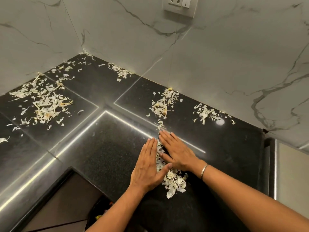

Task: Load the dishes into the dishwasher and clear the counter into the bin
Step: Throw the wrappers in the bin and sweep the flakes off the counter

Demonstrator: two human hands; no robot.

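Both hands lie flat, fingers straight: your left hand point(148, 168) and right hand point(178, 154) squeeze a row of papery peels point(173, 183) between them on the black counter point(108, 148). Keep palms low, drag slowly toward the edge.

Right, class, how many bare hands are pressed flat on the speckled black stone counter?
2. The left hand lies flat on the counter; the right hand, thin metal bangle on its wrist, lies just right of it, pale papery peel scraps heaped between them.
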